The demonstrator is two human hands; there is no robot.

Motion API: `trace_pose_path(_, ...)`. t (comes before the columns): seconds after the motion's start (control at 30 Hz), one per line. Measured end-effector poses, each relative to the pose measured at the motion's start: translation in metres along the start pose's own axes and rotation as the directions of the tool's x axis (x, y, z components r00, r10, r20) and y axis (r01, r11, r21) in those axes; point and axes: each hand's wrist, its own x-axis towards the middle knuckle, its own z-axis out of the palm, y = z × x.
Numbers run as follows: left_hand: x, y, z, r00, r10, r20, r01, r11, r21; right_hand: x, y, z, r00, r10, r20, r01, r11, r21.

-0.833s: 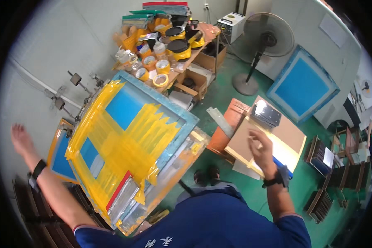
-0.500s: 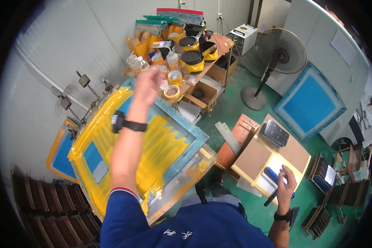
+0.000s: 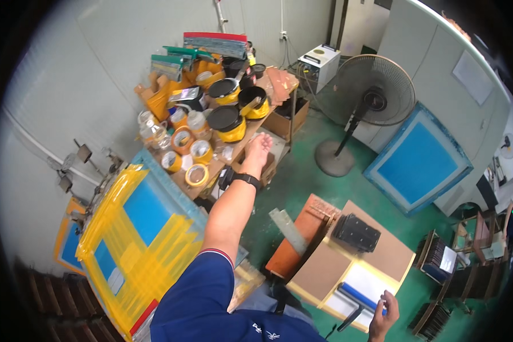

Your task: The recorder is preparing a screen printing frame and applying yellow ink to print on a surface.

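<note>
My left hand (image 3: 257, 151) is stretched out in front of the worktable, right of the tape rolls and near its lower shelf. Its fingers are bent together, and whatever they may hold is hidden. My right hand (image 3: 384, 317) is at the lower right with fingers apart, beside the end of a blue roller (image 3: 359, 295). Whether it touches the roller is unclear. The roller, with its dark handle, lies on a white area of a brown board (image 3: 325, 268) edged in yellow tape. A black block-like stack (image 3: 356, 232) rests on that board. Left of my arm lies a blue screen frame (image 3: 148, 211), largely covered with yellow tape.
The worktable (image 3: 215, 165) carries yellow tubs (image 3: 231, 132), clear bottles (image 3: 154, 134), tape rolls (image 3: 196, 174) and squeegees (image 3: 215, 43). A standing fan (image 3: 373, 100) and another blue screen (image 3: 419, 159) are at the right. Dark racks (image 3: 68, 296) stand lower left.
The view has turned, and the taped frame sits further left and lower. My left hand has moved from over the bottles toward the table's right side. My right hand stays by the roller.
</note>
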Motion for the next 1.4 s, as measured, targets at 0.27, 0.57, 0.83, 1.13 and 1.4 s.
trace_pose_path(0.27, 0.120, -0.008, 0.005, 0.954, 0.067, -0.294, -0.120, 0.979, -0.165, 0.003, -0.032, -0.007, 0.999, 0.040, -0.021, -0.044, 0.962, -0.270)
trace_pose_path(0.57, 0.145, -0.002, 0.024, 0.952, 0.085, -0.295, -0.181, 0.932, -0.313, 0.020, -0.046, 0.017, 0.995, 0.096, 0.010, -0.091, 0.966, -0.244)
trace_pose_path(0.83, 0.113, -0.038, 0.049, 0.988, 0.070, -0.140, -0.110, 0.948, -0.299, 0.026, -0.057, 0.028, 0.997, 0.010, 0.076, 0.009, 0.968, -0.249)
trace_pose_path(1.13, -0.086, -0.051, 0.064, 0.962, -0.023, 0.271, 0.085, 0.972, -0.220, 0.019, -0.047, 0.029, 0.991, -0.036, 0.130, 0.054, 0.989, -0.141)
trace_pose_path(1.4, -0.254, 0.060, -0.020, 0.875, 0.134, 0.465, -0.121, 0.991, -0.058, 0.021, -0.037, 0.056, 0.957, -0.207, 0.204, 0.158, 0.960, 0.233)
